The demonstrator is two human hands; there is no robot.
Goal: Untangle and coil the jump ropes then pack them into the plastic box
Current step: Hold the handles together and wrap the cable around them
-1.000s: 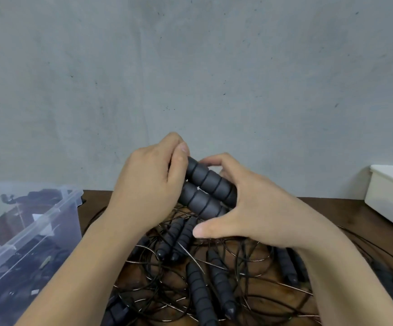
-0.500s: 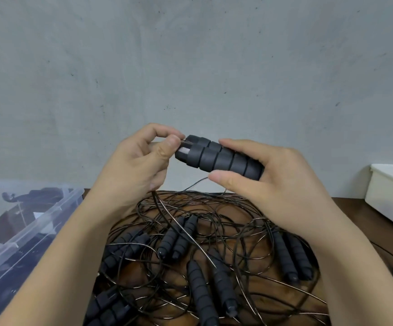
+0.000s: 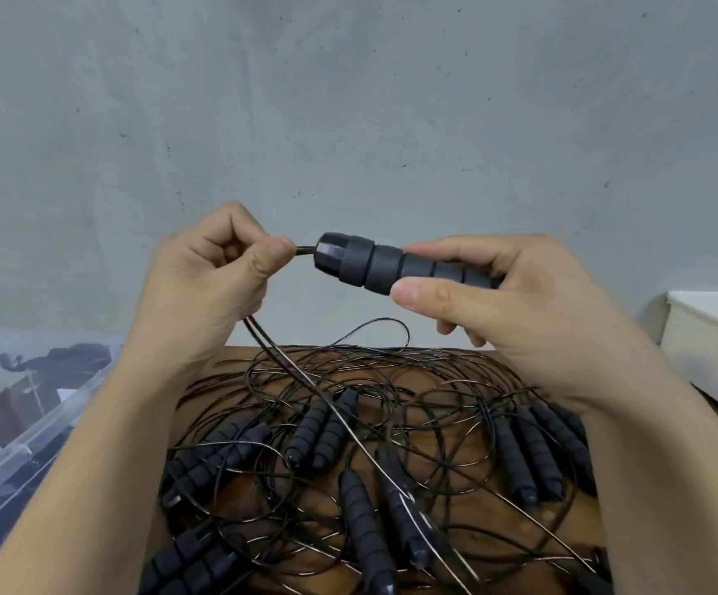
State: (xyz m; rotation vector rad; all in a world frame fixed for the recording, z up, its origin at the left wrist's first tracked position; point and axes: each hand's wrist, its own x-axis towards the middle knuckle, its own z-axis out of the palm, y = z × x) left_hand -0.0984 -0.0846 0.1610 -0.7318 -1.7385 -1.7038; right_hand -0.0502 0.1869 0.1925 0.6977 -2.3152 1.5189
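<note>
Change: the pair of dark grey ribbed foam handles [image 3: 396, 266] has risen from just above the pile to mid-frame, and the left hand [image 3: 207, 285] has slid off them onto the thin black cable [image 3: 305, 382].
Right hand [image 3: 507, 302]: clenched round the handles, thumb under, fingers over.
Left hand: pinching the cable where it leaves the handle cap; strands trail from below the palm down into the pile.
Tangle of black jump ropes [image 3: 370, 457]: lower centre, on the brown wooden table [image 3: 443, 461].
Clear plastic box [image 3: 18, 427]: lower left, partly filled.
Meaning: one rope looks singled out; coiling likely follows, with most ropes unpacked.
</note>
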